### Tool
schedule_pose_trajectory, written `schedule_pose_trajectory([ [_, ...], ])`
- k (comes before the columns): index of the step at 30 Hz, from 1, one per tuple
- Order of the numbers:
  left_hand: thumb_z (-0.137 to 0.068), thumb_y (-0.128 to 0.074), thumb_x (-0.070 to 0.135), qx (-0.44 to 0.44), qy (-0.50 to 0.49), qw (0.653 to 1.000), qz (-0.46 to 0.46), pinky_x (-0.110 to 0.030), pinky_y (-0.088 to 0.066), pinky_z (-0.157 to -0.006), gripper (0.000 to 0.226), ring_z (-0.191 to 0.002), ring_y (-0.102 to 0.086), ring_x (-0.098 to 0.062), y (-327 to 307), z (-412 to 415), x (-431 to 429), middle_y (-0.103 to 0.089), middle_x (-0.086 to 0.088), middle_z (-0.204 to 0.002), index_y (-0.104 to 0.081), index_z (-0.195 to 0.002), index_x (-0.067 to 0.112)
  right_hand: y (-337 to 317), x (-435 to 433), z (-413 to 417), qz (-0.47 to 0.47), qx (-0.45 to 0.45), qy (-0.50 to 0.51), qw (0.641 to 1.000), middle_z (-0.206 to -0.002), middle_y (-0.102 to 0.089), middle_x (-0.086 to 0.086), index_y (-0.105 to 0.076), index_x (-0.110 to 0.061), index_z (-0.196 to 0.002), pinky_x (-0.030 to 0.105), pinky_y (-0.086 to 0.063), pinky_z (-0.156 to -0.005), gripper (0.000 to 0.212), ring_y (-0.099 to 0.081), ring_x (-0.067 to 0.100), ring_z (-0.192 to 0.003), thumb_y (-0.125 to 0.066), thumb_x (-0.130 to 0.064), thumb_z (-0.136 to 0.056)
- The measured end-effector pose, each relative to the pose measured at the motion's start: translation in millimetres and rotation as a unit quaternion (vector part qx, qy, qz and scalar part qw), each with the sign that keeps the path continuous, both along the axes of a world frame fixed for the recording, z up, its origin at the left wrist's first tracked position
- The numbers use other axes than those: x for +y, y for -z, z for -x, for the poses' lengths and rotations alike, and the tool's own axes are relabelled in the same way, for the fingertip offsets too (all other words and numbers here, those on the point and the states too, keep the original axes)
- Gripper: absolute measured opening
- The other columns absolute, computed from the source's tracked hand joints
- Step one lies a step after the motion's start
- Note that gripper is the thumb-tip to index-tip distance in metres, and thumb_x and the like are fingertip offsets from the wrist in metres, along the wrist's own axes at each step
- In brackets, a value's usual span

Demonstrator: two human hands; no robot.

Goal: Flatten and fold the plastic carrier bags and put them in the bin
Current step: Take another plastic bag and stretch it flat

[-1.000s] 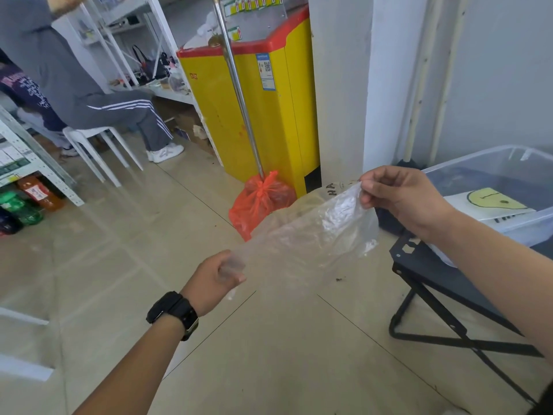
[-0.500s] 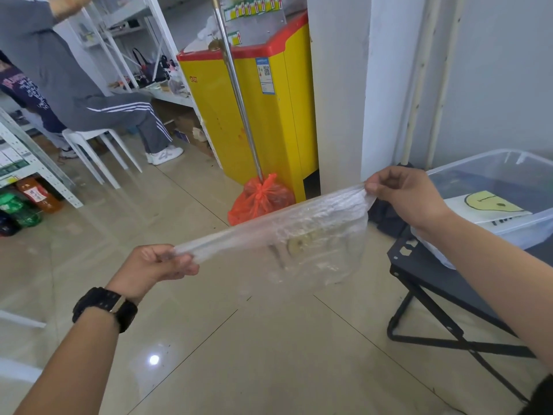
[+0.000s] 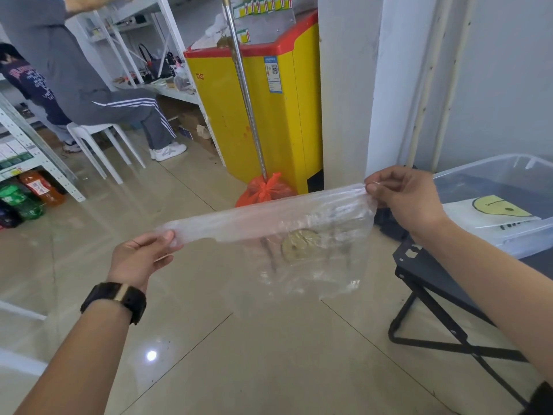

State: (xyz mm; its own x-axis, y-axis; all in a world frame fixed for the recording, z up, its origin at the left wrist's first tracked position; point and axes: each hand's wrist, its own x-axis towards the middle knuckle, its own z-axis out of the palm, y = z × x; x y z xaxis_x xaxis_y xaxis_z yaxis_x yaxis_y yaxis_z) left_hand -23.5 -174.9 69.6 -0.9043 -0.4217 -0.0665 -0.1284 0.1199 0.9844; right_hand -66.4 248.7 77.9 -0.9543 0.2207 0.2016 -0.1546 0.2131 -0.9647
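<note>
A clear plastic carrier bag (image 3: 299, 232) is stretched out in the air between my hands, above the tiled floor. My left hand (image 3: 140, 259) pinches its left end, which is gathered into a narrow strip. My right hand (image 3: 404, 202) pinches the upper right corner, and the wider part of the bag hangs below it. A clear plastic bin (image 3: 514, 235) stands at the right on a black folding table (image 3: 425, 274). Inside the bin lies a white bag with a yellow face print (image 3: 496, 211).
A yellow and red cabinet (image 3: 257, 109) stands ahead beside a white pillar (image 3: 347, 85). An orange bag (image 3: 263, 190) is tied at the foot of a metal pole. A person sits on a white chair (image 3: 98, 139) at the back left, near shelves with bottles (image 3: 27, 193).
My left hand has moved left and away from my right hand, pulling the clear bag out from a loose bunch into a long taut strip.
</note>
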Motion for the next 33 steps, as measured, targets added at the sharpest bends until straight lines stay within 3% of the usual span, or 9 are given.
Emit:
schedule_pose_trajectory([
  [3, -0.087, -0.071, 0.014, 0.054, -0.052, 0.956, 0.283, -0.027, -0.041, -0.088, 0.032, -0.107, -0.059, -0.018, -2, 2, 25, -0.065, -0.006, -0.120, -0.064, -0.118, 0.015, -3, -23, -10, -0.046, 0.032, -0.032, 0.998, -0.077, -0.073, -0.001, -0.071, -0.021, -0.079, 0.020, -0.054, -0.061, 0.022, -0.063, 0.004, -0.060, -0.068, -0.002, -0.090],
  [5, -0.083, -0.075, 0.022, 0.144, 0.066, 0.934, 0.321, -0.020, -0.039, -0.091, 0.044, -0.110, -0.057, -0.009, -7, -3, 65, -0.062, 0.004, -0.123, -0.060, -0.124, 0.020, -5, -46, -22, -0.098, 0.046, -0.091, 0.990, -0.084, -0.073, -0.005, -0.074, -0.016, -0.085, 0.022, -0.057, -0.071, 0.012, -0.067, 0.000, -0.071, -0.069, -0.005, -0.090],
  [8, -0.080, -0.078, 0.028, 0.140, 0.284, 0.911, 0.262, -0.008, -0.039, -0.093, 0.046, -0.112, -0.058, 0.003, -8, -15, 132, -0.064, 0.015, -0.119, -0.060, -0.123, 0.030, -4, -81, -40, -0.124, 0.057, -0.196, 0.971, -0.089, -0.075, -0.001, -0.074, -0.008, -0.091, 0.029, -0.059, -0.085, 0.005, -0.071, 0.006, -0.083, -0.070, -0.004, -0.089],
  [10, -0.080, -0.078, 0.019, 0.130, 0.327, 0.907, 0.232, -0.022, -0.048, -0.093, 0.032, -0.104, -0.065, -0.005, -1, -16, 155, -0.072, 0.008, -0.107, -0.066, -0.109, 0.027, -4, -95, -45, -0.097, 0.070, -0.224, 0.967, -0.089, -0.076, 0.003, -0.072, -0.006, -0.094, 0.034, -0.059, -0.083, 0.007, -0.073, 0.012, -0.084, -0.072, -0.004, -0.088],
  [13, -0.081, -0.074, 0.006, 0.157, 0.251, 0.942, 0.161, -0.040, -0.057, -0.079, 0.015, -0.081, -0.074, -0.019, -3, -7, 147, -0.077, -0.001, -0.086, -0.073, -0.090, 0.017, -11, -92, -42, -0.071, 0.061, -0.184, 0.978, -0.098, -0.073, -0.003, -0.064, -0.014, -0.115, 0.017, -0.054, -0.081, 0.037, -0.069, 0.007, -0.091, -0.080, -0.018, -0.082],
  [16, -0.082, -0.071, -0.001, 0.168, 0.166, 0.967, 0.092, -0.028, -0.056, -0.072, 0.018, -0.074, -0.073, -0.011, -11, 3, 118, -0.078, 0.004, -0.080, -0.073, -0.086, 0.016, -16, -62, -27, -0.131, -0.069, -0.218, 0.965, -0.117, -0.064, -0.008, -0.056, -0.023, -0.130, 0.015, -0.047, -0.084, 0.060, -0.061, 0.006, -0.107, -0.081, -0.038, -0.078],
  [23, -0.086, -0.068, 0.005, 0.135, 0.094, 0.986, -0.022, -0.027, -0.058, -0.069, 0.013, -0.078, -0.072, -0.016, -8, 5, 75, -0.077, -0.004, -0.087, -0.072, -0.098, 0.005, 6, -23, -7, -0.087, -0.147, -0.239, 0.956, -0.094, -0.077, 0.011, -0.074, -0.002, -0.098, 0.044, -0.053, -0.096, 0.023, -0.071, 0.016, -0.083, -0.076, -0.021, -0.084],
  [29, -0.087, -0.066, 0.008, 0.117, 0.102, 0.987, -0.030, -0.027, -0.058, -0.067, 0.011, -0.074, -0.071, -0.012, -7, 0, 68, -0.076, 0.002, -0.081, -0.072, -0.096, 0.005, 6, -32, -10, 0.043, -0.088, -0.213, 0.972, -0.089, -0.070, 0.012, -0.071, 0.002, -0.091, 0.035, -0.049, -0.087, 0.035, -0.060, 0.020, -0.084, -0.073, -0.031, -0.081],
  [33, -0.081, -0.072, 0.007, 0.120, 0.082, 0.989, -0.012, -0.033, -0.051, -0.072, 0.011, -0.073, -0.064, -0.018, -7, -2, 61, -0.075, 0.004, -0.074, -0.074, -0.077, 0.017, 8, -34, -8, 0.106, -0.039, -0.150, 0.982, -0.074, -0.074, 0.001, -0.074, -0.005, -0.084, 0.028, -0.049, -0.071, 0.005, -0.063, 0.011, -0.066, -0.071, -0.009, -0.087],
])
